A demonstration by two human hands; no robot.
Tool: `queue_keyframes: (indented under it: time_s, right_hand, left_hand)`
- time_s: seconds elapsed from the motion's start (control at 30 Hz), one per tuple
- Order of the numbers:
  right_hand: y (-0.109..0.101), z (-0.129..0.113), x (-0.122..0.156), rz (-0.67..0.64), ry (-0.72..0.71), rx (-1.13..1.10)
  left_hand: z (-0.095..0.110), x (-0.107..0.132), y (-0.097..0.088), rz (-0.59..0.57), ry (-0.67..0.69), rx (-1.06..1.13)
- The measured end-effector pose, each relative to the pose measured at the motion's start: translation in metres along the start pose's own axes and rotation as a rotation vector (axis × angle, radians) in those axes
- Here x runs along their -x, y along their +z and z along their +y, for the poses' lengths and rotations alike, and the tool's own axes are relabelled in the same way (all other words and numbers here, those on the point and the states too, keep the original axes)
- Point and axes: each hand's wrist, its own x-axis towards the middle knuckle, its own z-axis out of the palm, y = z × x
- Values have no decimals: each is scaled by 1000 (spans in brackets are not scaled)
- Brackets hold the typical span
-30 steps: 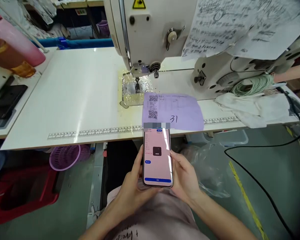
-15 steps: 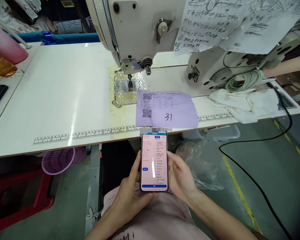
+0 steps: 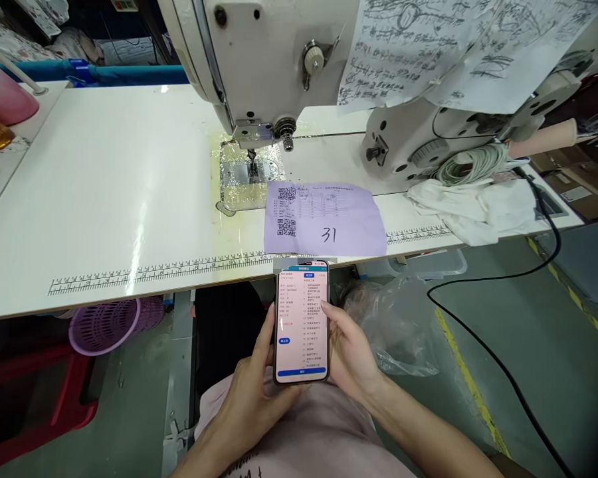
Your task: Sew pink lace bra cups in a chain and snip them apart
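A phone [image 3: 300,320] with a lit screen full of text rows is held upright over my lap, just below the table's front edge. My left hand [image 3: 252,392] cups its lower left side, fingers closed round it. My right hand [image 3: 351,352] grips the right side, thumb by the screen. On the table above lies a lilac paper slip [image 3: 323,219] with two QR codes and a handwritten "31". Behind the slip stands the sewing machine [image 3: 259,60], its needle plate [image 3: 242,176] just left of the slip.
White table [image 3: 104,186] with a ruler strip along the front. White cloth [image 3: 478,206] and coiled cord [image 3: 471,166] at right; handwritten sheets [image 3: 458,46] hang over the machine. Under the table: purple basket [image 3: 107,325], red crate [image 3: 24,405], plastic bag [image 3: 393,325]. A black cable [image 3: 483,352] crosses the floor.
The phone screen went from a pink page with a dark loading box to a list of text rows. My view shifted right and closer; both hands kept hold of the phone.
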Motion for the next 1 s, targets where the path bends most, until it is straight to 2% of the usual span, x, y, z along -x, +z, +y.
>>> queue_keyframes:
  time_s: [0.17,0.33,0.5,0.87,1.0]
  right_hand:
    - [-2,2,-2,-24,-3,-23]
    - [-2,3,-3,-57,-19,-45]
    - [2,3,-5,-38,-64,-26]
    - [1,6,-9,-65,-47,30]
    - [2,6,-10,-50,-67,38]
  left_hand:
    - [-2,0,-3,-61,-17,-26]
    - [-1,3,-1,-84,-9,149]
    - [3,3,7,1,-5,276]
    - [-10,-2,12,87,-17,307]
    - [-8,-3,11,73,18,281]
